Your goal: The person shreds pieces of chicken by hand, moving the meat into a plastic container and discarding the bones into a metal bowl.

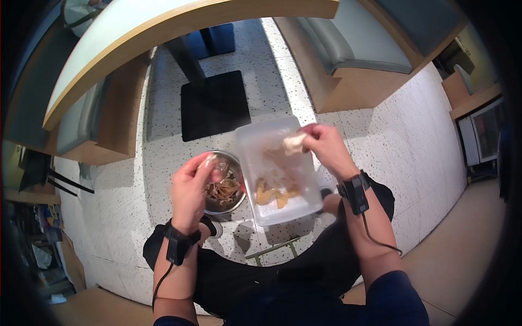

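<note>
My right hand (325,148) pinches a pale, whitish piece of what looks like cooked meat (294,143) over the far right part of a translucent plastic tub (249,142). Yellowish-brown food pieces (276,194) lie in the near end of the tub. To its left is a round metal bowl (223,210) with brown, bone-like scraps (223,189) inside. Above the bowl's left side, my left hand (191,183) is closed, with a small pale scrap (209,160) between thumb and fingers. It partly hides the bowl.
A curved wood-edged table (130,27) overhangs the far left, its black base plate (213,104) on the speckled floor (380,144). Padded benches (375,62) stand on both sides. A green metal frame (274,249) shows between my legs.
</note>
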The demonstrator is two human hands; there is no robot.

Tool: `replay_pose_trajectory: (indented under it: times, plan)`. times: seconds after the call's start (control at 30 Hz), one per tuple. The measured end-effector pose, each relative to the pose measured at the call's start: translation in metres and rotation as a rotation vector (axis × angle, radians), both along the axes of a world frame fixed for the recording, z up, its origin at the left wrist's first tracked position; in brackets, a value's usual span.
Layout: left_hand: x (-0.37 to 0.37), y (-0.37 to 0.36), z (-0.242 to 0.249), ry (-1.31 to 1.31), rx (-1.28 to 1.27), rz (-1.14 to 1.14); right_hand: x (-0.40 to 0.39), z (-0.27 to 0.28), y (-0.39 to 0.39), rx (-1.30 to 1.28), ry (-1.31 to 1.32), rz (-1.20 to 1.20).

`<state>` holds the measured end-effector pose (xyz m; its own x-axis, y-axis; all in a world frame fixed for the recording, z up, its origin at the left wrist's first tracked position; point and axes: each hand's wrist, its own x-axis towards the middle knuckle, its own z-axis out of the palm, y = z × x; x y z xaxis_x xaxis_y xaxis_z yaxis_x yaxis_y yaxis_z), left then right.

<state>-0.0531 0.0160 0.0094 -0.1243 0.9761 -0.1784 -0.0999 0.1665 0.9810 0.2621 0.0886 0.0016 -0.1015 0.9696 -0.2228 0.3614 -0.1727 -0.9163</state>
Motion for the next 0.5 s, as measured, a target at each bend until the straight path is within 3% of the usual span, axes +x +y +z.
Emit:
replay_pose_trajectory:
  times: [0.07, 0.1, 0.17, 0.23, 0.5]
  plan:
    - [0.012, 0.003, -0.002, -0.34, -0.148, -0.033, -0.015, -0.006, -0.013, -0.075, 0.156, 0.042]
    - [0.015, 0.002, -0.004, -0.337, -0.159, -0.034, -0.02, -0.009, -0.02, -0.152, 0.3, 0.064]
    - [0.024, 0.006, -0.006, -0.686, -0.207, -0.124, -0.023, -0.027, -0.021, -0.196, 0.339, 0.11]
    - [0.03, 0.012, -0.008, -0.677, -0.217, -0.151, -0.026, -0.033, -0.021, -0.451, 0.611, 0.037]
    - [0.054, 0.018, -0.024, -0.588, -0.211, -0.237, -0.04, -0.03, -0.026, -0.581, 0.928, -0.247]
